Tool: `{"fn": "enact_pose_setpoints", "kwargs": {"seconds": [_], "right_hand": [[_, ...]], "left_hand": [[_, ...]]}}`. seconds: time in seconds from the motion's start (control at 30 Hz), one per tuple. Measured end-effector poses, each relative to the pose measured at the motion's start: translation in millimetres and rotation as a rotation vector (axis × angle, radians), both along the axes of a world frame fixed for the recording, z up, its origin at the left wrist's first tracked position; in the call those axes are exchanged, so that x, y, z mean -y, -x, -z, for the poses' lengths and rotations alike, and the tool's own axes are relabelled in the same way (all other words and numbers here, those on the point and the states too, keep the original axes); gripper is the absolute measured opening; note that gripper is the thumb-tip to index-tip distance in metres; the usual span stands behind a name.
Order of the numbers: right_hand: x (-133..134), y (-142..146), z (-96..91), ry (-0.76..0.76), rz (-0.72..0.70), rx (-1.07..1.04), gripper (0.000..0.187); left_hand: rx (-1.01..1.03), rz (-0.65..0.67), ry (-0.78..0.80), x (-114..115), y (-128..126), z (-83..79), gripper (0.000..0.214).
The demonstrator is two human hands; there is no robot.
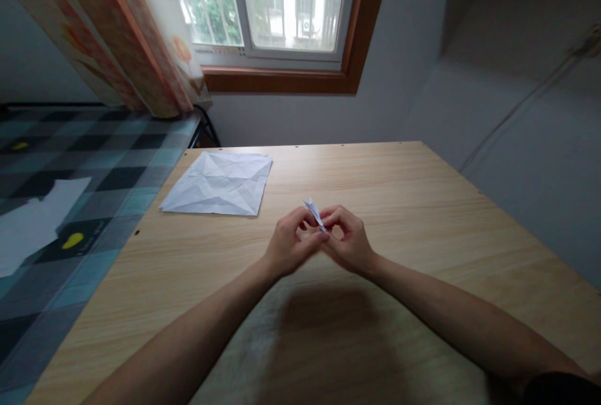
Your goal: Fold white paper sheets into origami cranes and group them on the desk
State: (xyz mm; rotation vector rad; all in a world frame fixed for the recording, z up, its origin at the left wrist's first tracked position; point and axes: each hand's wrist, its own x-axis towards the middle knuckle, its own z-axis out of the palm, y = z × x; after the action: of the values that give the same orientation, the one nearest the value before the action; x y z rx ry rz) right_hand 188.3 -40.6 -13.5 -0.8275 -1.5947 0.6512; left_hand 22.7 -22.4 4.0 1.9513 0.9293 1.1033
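A small piece of folded white paper (312,208) is held up between my two hands above the middle of the wooden table (422,205). On its left side, my left hand (293,241) pinches it with thumb and fingers. My right hand (349,239) grips the same paper from the right, fingertips meeting those of the left. The paper's lower part is hidden by my fingers, and its upper end points up and slightly left, with thin layered edges. Beyond my left hand, a creased white sheet (220,183) lies spread on the table.
At left, a bed with a checked cover (136,176) adjoins the table, with torn-looking white paper (37,220) on it. A curtain (136,29) hangs beside the window (291,4) behind the table. A wall (516,111) with a cable borders the right side.
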Motion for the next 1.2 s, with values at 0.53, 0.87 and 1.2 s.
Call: {"fn": "enact_pose_setpoints", "kwargs": {"seconds": [0.53,0.87,1.2], "right_hand": [[-5.4,-3.8,6.6,0.282,-0.315,-0.198,0.030],[-4.0,-2.3,4.0,0.366,-0.269,-0.165,0.018],[-2.4,1.5,4.9,0.274,-0.281,-0.127,0.022]], "left_hand": [[0.082,0.172,0.111,-2.0,3.4,-1.3,0.027],[0.054,0.162,0.081,-1.8,3.3,-2.0,0.022],[0.004,0.096,0.115,-2.6,2.2,0.0,0.023]]}}
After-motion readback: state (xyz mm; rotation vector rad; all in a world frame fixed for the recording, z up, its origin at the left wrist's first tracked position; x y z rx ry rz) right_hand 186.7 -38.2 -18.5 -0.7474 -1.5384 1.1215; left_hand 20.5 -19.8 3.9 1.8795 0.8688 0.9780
